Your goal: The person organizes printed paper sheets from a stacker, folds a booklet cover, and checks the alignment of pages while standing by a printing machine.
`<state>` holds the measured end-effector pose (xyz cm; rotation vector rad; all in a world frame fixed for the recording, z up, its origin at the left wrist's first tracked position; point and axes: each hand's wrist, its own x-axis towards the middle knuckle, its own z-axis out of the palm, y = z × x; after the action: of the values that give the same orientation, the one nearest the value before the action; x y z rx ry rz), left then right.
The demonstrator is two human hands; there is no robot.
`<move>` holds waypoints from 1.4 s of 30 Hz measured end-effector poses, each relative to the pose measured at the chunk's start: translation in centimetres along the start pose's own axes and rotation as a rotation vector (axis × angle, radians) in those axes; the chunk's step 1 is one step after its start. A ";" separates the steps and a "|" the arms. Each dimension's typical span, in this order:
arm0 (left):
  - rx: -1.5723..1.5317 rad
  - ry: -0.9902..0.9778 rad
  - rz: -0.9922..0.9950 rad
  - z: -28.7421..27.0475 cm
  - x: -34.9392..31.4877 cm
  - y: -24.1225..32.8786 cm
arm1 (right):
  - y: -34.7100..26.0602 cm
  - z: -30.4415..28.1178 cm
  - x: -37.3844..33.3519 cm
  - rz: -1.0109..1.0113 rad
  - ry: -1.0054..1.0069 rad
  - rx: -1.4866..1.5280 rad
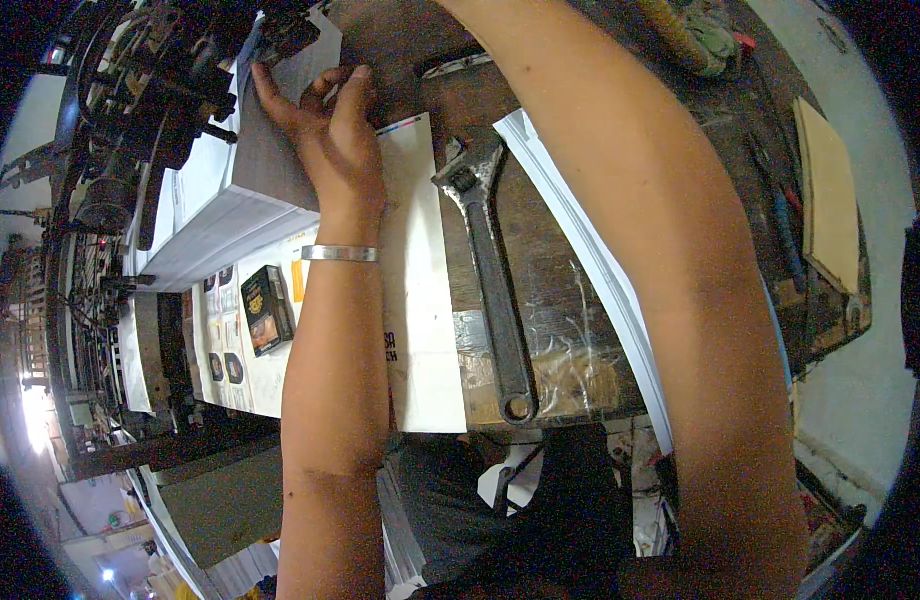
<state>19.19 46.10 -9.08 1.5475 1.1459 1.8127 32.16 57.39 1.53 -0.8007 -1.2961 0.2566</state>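
My left hand point(332, 130), a metal bracelet on its wrist, is at the side of a tall stack of white paper point(265, 165). One finger stretches out along the stack; the others are bent, apart from the thumb, and I see nothing held in them. My right forearm point(630, 150) reaches across to the top edge, where the hand itself is out of the picture. Between my arms a large dark adjustable wrench point(495, 290) lies on the wooden table point(565, 320). Beside it is a white printed sheet point(420, 290), partly under my left forearm.
A small dark printed box point(267, 310) lies on the printed sheets at left. Dark machinery point(110, 200) fills the left side. A pile of white paper point(590, 255) passes under my right arm. A pale board point(827, 200) and thin tools point(785, 225) are at the right edge.
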 end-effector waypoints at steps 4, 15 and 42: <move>-0.009 -0.008 0.010 -0.2 0.0 -0.2 | 0.0 0.0 0.2 0.011 -0.033 -0.027; -0.018 0.010 -0.013 0.2 -0.1 0.0 | 0.8 0.0 0.3 -0.059 -0.016 0.034; -0.028 0.024 -0.028 0.2 -0.1 0.4 | 0.8 -0.2 0.1 -0.055 -0.019 0.139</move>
<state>19.51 45.84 -8.83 1.4899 1.1426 1.8260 32.59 57.95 1.04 -0.6455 -1.3015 0.3079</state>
